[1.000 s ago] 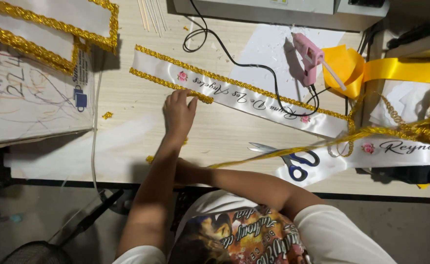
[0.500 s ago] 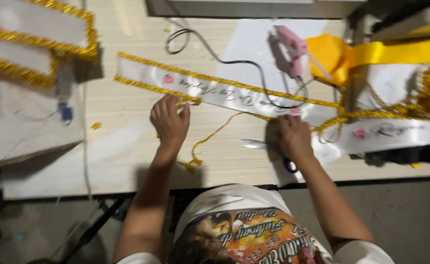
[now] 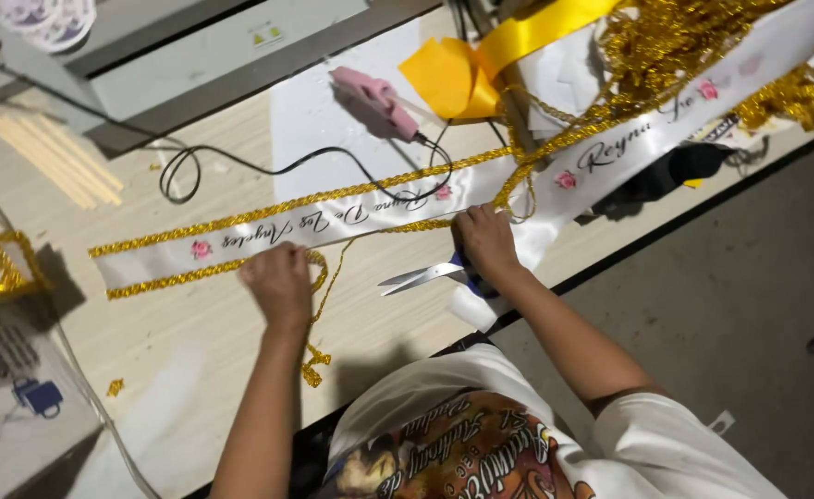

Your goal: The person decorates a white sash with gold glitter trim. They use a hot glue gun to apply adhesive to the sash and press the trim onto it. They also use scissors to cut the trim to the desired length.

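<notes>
A long white satin sash [image 3: 333,220] with script lettering, pink roses and gold edging lies across the wooden table. My left hand [image 3: 282,286] presses a loose gold trim [image 3: 319,305] against the sash's near edge, fingers curled on it. My right hand [image 3: 485,242] pinches the same trim at the sash's near edge further right. This hand lies over the blue handles of the scissors [image 3: 421,275], whose blades stick out to the left on the table. The trim's free end [image 3: 312,368] dangles by the table's edge.
A pink glue gun [image 3: 374,100] with a black cord [image 3: 240,166] lies beyond the sash. Yellow ribbon [image 3: 508,42] and a heap of gold trim [image 3: 675,46] sit at the far right. Glue sticks [image 3: 51,171] lie at the left, and a grey machine [image 3: 203,51] stands behind.
The view has swung left and tilted. My right hand came from under the table to the scissors and now rests at the sash's edge. My left hand slid slightly down along the trim.
</notes>
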